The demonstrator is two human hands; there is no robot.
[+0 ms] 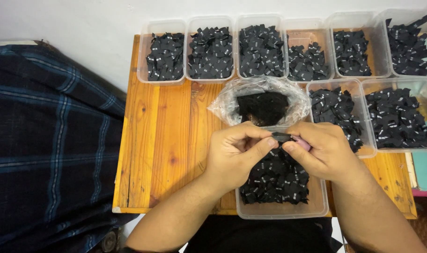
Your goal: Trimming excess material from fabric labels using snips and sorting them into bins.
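Nearest you, a clear plastic tub (pixel 316 206) sits at the front edge of the wooden table (pixel 166 140), partly filled with small black fabric labels (pixel 274 180) that carry tiny white markings. Your two hands meet right above that pile. Your left hand (pixel 234 152) has thumb and forefinger pinched together on one small black label (pixel 281 137), holding its left end. Your right hand (pixel 321 150) closes on the same label from the other side, and a pale pink tool (pixel 301 143) shows between its fingers; what kind of tool it is cannot be told. The label is held in the air between both hands, just over the near tub and clear of the pile.

Just beyond your fingers lies a crumpled clear plastic bag (pixel 232 100), its mouth open toward you, with a dark heap of more black pieces inside. To its right stand two more clear tubs (pixel 363 117) side by side, both loaded with black labels.

Farthest off, along the back edge of the table against the white wall (pixel 82 23), a row of six clear tubs (pixel 185 79) runs left to right, each holding black labels, some fuller than others.

To the left of the table lies a dark blue checked cloth (pixel 45 140)
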